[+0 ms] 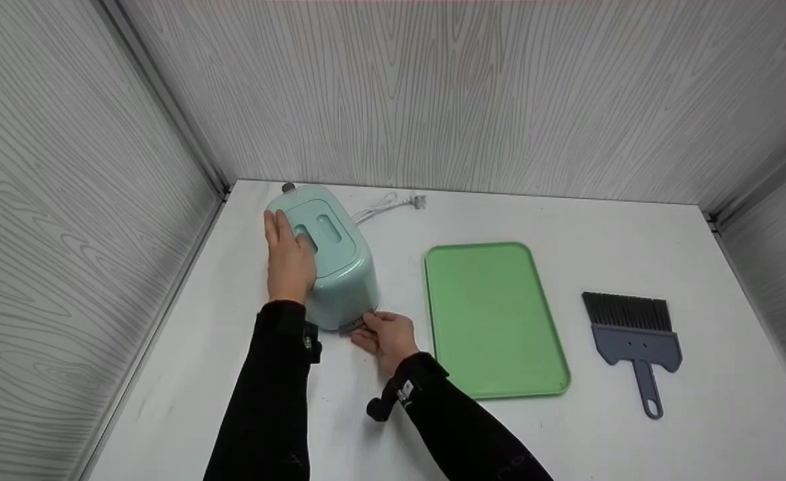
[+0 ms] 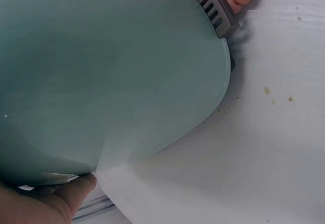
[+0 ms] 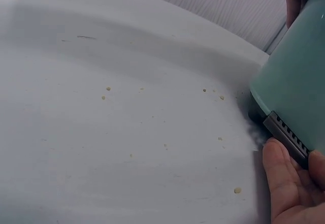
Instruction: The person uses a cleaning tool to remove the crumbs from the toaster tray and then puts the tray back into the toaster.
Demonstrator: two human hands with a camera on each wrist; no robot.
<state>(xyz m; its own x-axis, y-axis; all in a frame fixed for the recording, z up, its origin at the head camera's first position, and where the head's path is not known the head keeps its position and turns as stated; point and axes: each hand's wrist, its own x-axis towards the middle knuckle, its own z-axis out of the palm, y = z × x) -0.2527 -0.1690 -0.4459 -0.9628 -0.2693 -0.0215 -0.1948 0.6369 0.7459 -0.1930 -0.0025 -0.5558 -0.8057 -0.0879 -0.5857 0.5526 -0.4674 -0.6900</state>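
A mint-green toaster (image 1: 349,284) with two slots stands at the left of the table. My left hand (image 1: 291,264) rests on its top and left side, fingers straight. In the left wrist view, a fingertip (image 2: 84,186) touches the green shell. Low on the toaster's near end is a grey slotted crumb tray (image 3: 287,137). My right hand (image 1: 389,337) pinches that piece between thumb and fingers, from outside. The crumb tray's front edge shows at the toaster's base; the rest of it is hidden.
A green rectangular tray (image 1: 496,321) lies right of the toaster. Farther right is a grey brush (image 1: 633,344) with black bristles. A white cord with a plug (image 1: 418,202) lies behind. Small yellowish crumbs (image 3: 237,190) dot the white table. Grey wood-grain panels (image 1: 393,93) enclose it.
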